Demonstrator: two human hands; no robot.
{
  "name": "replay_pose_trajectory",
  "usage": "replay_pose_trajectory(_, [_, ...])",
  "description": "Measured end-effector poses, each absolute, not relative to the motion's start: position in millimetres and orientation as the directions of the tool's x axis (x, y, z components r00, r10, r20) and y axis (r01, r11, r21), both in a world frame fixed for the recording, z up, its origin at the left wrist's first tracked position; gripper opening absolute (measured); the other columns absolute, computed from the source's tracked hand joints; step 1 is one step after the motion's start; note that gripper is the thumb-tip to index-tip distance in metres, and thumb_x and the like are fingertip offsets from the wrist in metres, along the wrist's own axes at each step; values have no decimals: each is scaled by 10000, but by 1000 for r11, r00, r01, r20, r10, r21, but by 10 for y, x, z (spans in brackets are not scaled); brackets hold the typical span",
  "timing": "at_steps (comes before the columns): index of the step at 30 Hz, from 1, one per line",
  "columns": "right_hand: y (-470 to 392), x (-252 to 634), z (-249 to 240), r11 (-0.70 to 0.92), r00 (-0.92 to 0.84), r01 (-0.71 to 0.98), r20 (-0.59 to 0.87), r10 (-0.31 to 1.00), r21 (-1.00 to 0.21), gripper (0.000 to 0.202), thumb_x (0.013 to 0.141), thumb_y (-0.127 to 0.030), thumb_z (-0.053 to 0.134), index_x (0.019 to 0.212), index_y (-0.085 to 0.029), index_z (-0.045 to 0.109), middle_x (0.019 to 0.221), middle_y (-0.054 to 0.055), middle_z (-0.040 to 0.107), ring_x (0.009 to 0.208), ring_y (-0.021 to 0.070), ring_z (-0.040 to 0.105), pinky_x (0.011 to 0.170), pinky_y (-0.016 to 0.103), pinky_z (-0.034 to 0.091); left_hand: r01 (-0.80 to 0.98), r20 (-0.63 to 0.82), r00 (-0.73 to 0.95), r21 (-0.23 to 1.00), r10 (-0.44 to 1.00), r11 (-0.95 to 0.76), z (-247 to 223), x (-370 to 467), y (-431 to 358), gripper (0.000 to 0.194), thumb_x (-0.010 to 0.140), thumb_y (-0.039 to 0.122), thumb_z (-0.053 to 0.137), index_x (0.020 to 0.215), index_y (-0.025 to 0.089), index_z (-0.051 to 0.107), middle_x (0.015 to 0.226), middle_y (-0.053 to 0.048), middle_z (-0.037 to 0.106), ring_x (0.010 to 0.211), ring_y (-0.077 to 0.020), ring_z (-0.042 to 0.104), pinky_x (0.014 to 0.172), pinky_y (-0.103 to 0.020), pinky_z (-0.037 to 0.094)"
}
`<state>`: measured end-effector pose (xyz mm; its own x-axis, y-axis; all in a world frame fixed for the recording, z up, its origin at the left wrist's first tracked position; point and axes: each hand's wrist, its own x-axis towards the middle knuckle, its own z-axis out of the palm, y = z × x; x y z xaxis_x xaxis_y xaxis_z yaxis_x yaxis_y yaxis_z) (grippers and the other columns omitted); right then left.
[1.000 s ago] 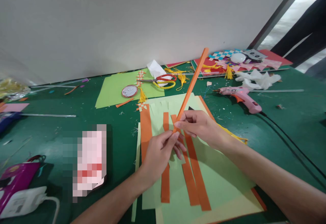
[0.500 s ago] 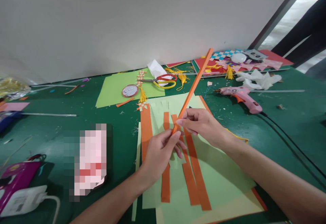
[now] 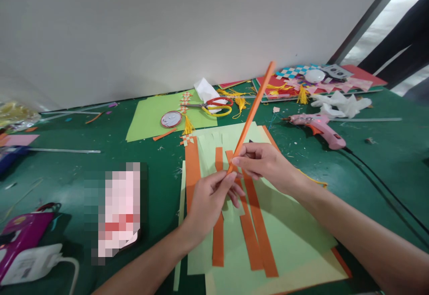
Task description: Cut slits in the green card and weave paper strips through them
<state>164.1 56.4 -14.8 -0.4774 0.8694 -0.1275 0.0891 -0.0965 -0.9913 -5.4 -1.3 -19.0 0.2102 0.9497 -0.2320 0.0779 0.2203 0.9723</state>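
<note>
- orange strip (image 3: 254,111), slanting above pale green paper (image 3: 295,237);
- left hand (image 3: 212,196) pinches its lower end; right hand (image 3: 259,163) pinches it just above, the two close together;
- scissors (image 3: 208,106) lie beyond; pink glue gun (image 3: 320,127) lies off to the right.

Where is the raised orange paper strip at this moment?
In the head view, the raised orange paper strip slants just right of centre, its lower part held by the left hand and right hand, over the pale green paper.
</note>
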Motion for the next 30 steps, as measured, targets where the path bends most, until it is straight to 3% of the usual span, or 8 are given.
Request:
replay_pose_trajectory(5, [562, 1634, -139, -97, -540, 179, -180, 822, -979, 245, 837, -385, 675, 730, -168, 637, 566, -43, 515, 492, 76, 402, 470, 242, 278, 68, -228, 236, 974, 945, 218, -184, -49, -7, 301, 966, 348, 494, 787, 150, 633, 685, -31, 696, 501, -107, 609, 558, -231, 489])
replay_pose_trajectory(11, [534, 1628, -127, -88, -507, 134, -144, 850, -987, 253, 847, -346, 663, 680, -166, 604, 501, -73, 431, 459, 61, 326, 456, 240, 239, 63, -253, 227, 968, 941, 245, -173, -44, -7, 247, 938, 356, 543, 811, 153, 601, 706, -18, 677, 522, -111, 628, 546, -229, 482])
replay_pose_trajectory(17, [545, 1635, -139, -73, -489, 171, -149, 859, -982, 297, 825, -364, 683, 641, -171, 555, 493, -76, 431, 454, 61, 323, 453, 238, 234, 13, -186, 207, 982, 961, 188, -176, -45, -13, 251, 956, 338, 515, 800, 161, 601, 696, -1, 648, 525, -103, 611, 554, -227, 505])
replay_pose_trajectory(30, [557, 1631, -134, -50, -441, 264, -166, 882, -963, 337, 827, -388, 667, 604, -186, 517, 466, -80, 391, 441, 66, 320, 445, 242, 231, 66, -212, 214, 977, 953, 203, -209, -50, -8, 303, 983, 369, 473, 799, 165, 601, 704, -8, 663, 540, -109, 619, 580, -233, 488])
